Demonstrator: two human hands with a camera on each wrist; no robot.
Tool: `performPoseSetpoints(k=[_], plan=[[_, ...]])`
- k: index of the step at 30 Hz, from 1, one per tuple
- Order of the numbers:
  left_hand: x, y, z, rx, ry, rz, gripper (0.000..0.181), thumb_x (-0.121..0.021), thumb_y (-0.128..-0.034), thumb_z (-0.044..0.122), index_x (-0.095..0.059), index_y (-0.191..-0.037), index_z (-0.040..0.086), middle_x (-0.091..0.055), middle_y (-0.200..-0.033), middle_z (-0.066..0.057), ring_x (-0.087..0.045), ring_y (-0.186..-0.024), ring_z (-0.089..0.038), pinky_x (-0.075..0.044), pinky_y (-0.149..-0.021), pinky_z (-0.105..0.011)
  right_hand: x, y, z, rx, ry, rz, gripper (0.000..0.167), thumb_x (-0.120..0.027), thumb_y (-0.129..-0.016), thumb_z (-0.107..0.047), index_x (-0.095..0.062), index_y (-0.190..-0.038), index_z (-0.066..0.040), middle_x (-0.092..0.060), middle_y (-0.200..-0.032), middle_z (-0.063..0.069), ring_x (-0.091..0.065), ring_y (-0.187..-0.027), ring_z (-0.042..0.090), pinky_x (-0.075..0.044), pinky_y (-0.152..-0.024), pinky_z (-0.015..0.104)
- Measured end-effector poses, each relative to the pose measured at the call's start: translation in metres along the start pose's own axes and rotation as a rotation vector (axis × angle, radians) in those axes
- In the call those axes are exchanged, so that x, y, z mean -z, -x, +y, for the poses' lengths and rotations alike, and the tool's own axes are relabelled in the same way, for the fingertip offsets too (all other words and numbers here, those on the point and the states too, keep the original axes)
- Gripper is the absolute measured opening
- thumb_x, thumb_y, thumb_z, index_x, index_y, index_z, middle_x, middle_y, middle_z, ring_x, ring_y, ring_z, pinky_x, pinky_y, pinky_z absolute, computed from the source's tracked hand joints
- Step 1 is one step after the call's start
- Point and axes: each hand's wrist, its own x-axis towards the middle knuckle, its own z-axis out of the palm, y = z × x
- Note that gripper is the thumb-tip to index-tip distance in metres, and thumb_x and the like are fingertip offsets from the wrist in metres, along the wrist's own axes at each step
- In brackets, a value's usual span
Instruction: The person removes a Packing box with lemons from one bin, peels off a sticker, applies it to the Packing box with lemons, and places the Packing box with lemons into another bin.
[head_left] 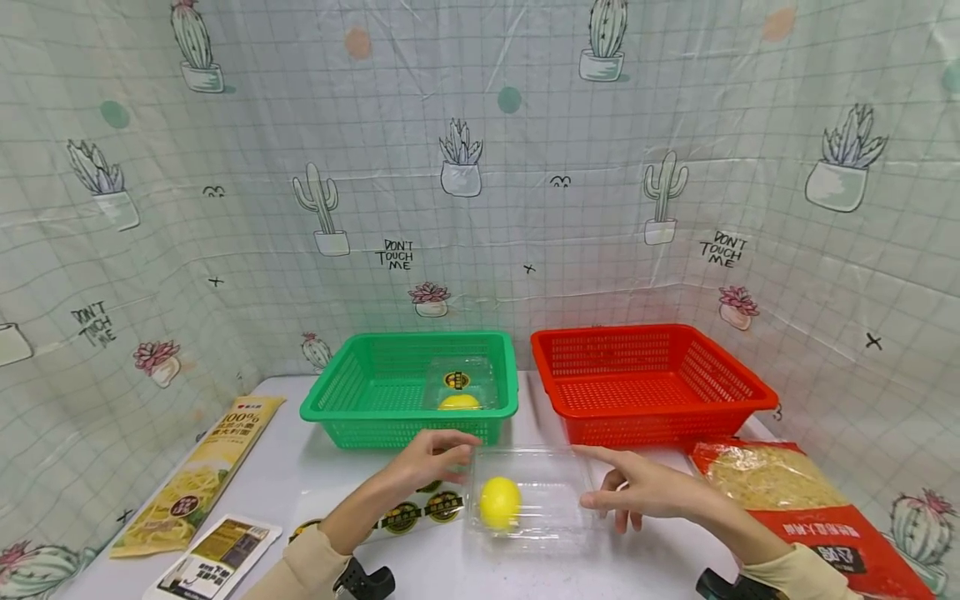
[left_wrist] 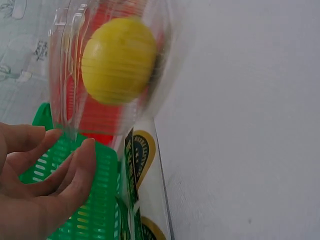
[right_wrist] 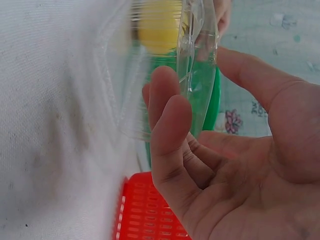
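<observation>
A clear plastic clamshell box (head_left: 551,492) with a yellow lemon (head_left: 500,502) at its left side is between both hands in the head view. My left hand (head_left: 431,458) pinches the box's left rim near its back corner. On the opposite side, my right hand (head_left: 641,486) has its thumb at the back right corner and curled fingers against the side wall. The right wrist view shows this thumb (right_wrist: 250,67) touching the rim. Under and left of the box lies a strip of black-and-gold stickers (head_left: 401,517). Whether the box touches the table is unclear.
Behind stand a green basket (head_left: 345,412), holding another boxed lemon (head_left: 459,402) with a sticker on its lid, and a red basket (head_left: 622,429). A yellow pasta pack (head_left: 198,475) and a white pouch (head_left: 213,558) lie left. A red-and-clear pasta bag (head_left: 810,508) lies right.
</observation>
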Motion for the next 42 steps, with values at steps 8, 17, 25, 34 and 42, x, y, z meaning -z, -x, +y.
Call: performPoseSetpoints(k=[8,17,25,34,42], plan=[[0.017,0.019,-0.007,0.029,-0.282,0.108,0.032,-0.054,-0.1012,0.019,-0.063,-0.124,-0.002,-0.065,-0.113,-0.023,-0.065,-0.09,-0.028,-0.06,-0.071,-0.037,0.001,-0.001,-0.001,0.012,0.012,-0.01,0.079,-0.07,-0.09,-0.032,-0.03,-0.153,-0.006,-0.066,-0.079,0.014,-0.066,-0.059,0.033,-0.052,-0.048,0.031],[0.03,0.036,-0.016,0.042,-0.478,0.16,0.027,-0.056,-0.0968,0.009,-0.065,-0.118,-0.004,-0.068,-0.098,-0.017,-0.06,-0.061,-0.017,-0.048,-0.05,-0.025,0.001,0.0,-0.002,0.009,0.023,-0.011,0.079,-0.07,-0.091,-0.033,-0.03,-0.153,-0.006,-0.067,-0.08,0.013,-0.066,-0.059,0.033,-0.052,-0.049,0.031],[0.03,0.041,-0.018,0.074,-0.509,0.136,0.027,-0.056,-0.0961,0.008,-0.063,-0.118,-0.005,-0.067,-0.08,-0.01,-0.056,-0.055,-0.014,-0.045,-0.049,-0.024,0.0,0.0,-0.002,0.025,0.018,-0.014,0.079,-0.07,-0.091,-0.032,-0.029,-0.153,-0.005,-0.066,-0.08,0.015,-0.066,-0.059,0.035,-0.051,-0.048,0.03],[0.029,0.041,-0.018,0.091,-0.552,0.137,0.028,-0.059,-0.0927,0.004,-0.062,-0.118,-0.007,-0.063,-0.065,-0.007,-0.052,-0.052,-0.012,-0.039,-0.048,-0.022,-0.001,0.0,-0.002,0.02,0.018,-0.011,0.079,-0.07,-0.091,-0.033,-0.029,-0.153,-0.006,-0.067,-0.081,0.014,-0.066,-0.058,0.026,-0.051,-0.049,0.03],[0.03,0.042,-0.017,0.057,-0.56,0.103,0.045,-0.077,-0.0772,0.002,-0.061,-0.118,-0.009,-0.065,-0.076,-0.006,-0.058,-0.068,-0.014,-0.047,-0.059,-0.026,-0.002,0.002,0.0,0.025,0.016,-0.004,0.079,-0.069,-0.091,-0.032,-0.029,-0.154,-0.006,-0.066,-0.081,0.013,-0.066,-0.059,0.028,-0.051,-0.048,0.031]])
